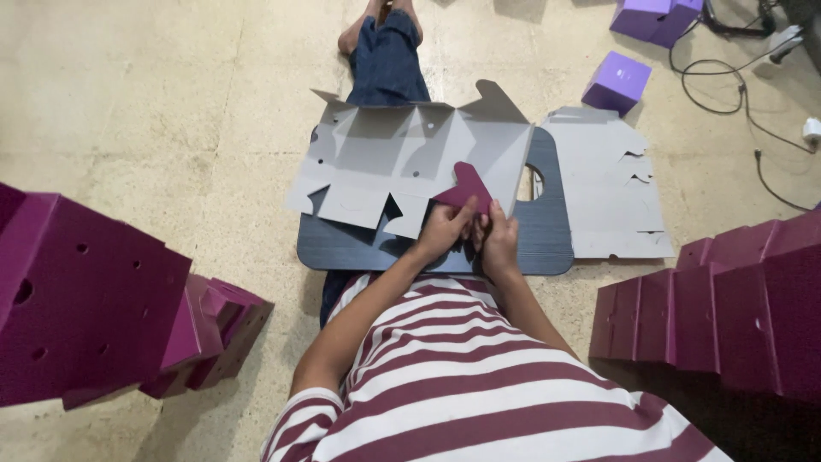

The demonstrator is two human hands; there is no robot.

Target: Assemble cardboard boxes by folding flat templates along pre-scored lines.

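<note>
I sit on the floor (171,103) with a flat box blank (410,154) spread over a dark board (547,231) across my lap. The blank shows its grey inner face, creased into panels, with small round holes and notched tabs along its near edge. Its long axis runs left to right in front of me, the far edge lifted a little over my outstretched leg (386,60).

My left hand (442,231) and right hand (499,244) meet at the near right part of the blank, just beside each other. Both pinch one rounded flap (468,186), folded up so its purple outer face shows. The flap points up and away from me, tilted slightly left.

A second grey blank (611,188) lies flat on the floor to the right, partly under the board's edge. Folded purple boxes are stacked at my left (85,299) and right (735,299). Two lighter violet boxes (617,81) sit farther off on the right, near black cables (727,77).
</note>
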